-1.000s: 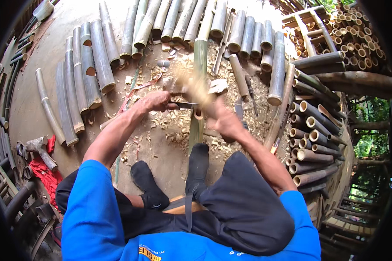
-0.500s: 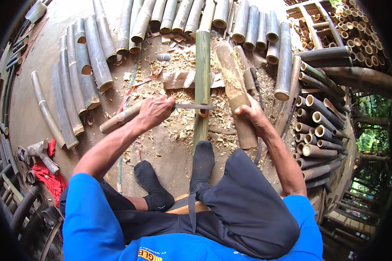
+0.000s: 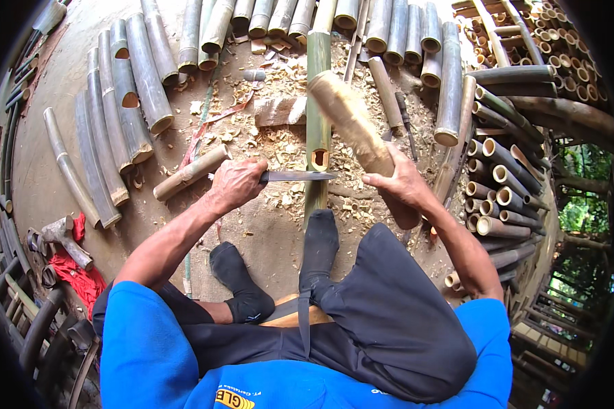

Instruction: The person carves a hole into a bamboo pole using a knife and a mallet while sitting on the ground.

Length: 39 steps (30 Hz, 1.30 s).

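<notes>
L hand fist-clamped on knife, blade across green bamboo pole w/ cut hole; R hand wrapped round wooden mallet.

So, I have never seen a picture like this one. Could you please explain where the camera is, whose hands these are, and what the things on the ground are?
The camera sits on the person's head and looks down, so you see their own arms, blue shirt and legs from above. The wide lens bends straight edges near the rim. There is no machine here, only two bare hands.

The left hand holds a knife by its handle, the blade laid across a green bamboo pole that lies on the ground, pointing away from the person. A foot in a dark sock rests on the near end of the pole. The right hand has its grip on a thick wooden club, raised and blurred.

Around them lie wood chips, many cut bamboo pieces and, at the right, stacked bamboo tubes. A hammer lies on a red cloth at the left.
</notes>
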### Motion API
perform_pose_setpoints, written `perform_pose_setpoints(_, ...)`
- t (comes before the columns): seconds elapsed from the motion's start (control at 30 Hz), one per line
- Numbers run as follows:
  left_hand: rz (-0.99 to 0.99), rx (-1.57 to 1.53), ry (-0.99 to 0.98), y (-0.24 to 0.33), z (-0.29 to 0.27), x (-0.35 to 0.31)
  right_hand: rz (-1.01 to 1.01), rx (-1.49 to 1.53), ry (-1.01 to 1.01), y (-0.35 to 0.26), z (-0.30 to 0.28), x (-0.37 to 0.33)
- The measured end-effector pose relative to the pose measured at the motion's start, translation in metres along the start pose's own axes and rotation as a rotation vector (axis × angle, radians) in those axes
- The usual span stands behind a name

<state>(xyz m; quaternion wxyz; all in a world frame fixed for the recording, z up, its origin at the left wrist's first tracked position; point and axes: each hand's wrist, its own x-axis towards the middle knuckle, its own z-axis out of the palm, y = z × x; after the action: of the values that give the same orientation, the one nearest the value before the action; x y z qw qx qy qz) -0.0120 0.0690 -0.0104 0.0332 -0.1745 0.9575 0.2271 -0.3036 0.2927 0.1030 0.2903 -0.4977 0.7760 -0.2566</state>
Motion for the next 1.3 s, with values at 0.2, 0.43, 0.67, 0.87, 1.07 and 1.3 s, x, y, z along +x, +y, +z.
perform_pose_setpoints(0.2,-0.039,0.088,-0.089,-0.003,-0.003,0.000,-0.347,-0.329,-0.248,-0.034,0.001,-0.002)
perform_pose_setpoints(0.43,-0.059,0.064,-0.071,-0.003,-0.004,0.003,-0.829,-0.588,-0.353,-0.025,0.014,0.000)
perform_pose_setpoints(0.67,-0.063,0.138,-0.113,-0.006,-0.004,0.002,-0.776,-0.788,-0.320,0.021,0.017,0.037)
perform_pose_setpoints(0.87,-0.051,0.100,-0.068,-0.006,0.004,0.012,-0.627,-0.908,-0.377,0.039,0.010,0.050)
perform_pose_setpoints(1.07,-0.043,0.129,-0.097,-0.001,0.000,0.012,-0.917,-0.511,-0.282,0.039,0.016,0.038)
perform_pose_setpoints(1.3,-0.050,0.144,-0.063,-0.010,0.010,0.014,-1.062,-0.524,-0.384,0.008,0.021,0.025)
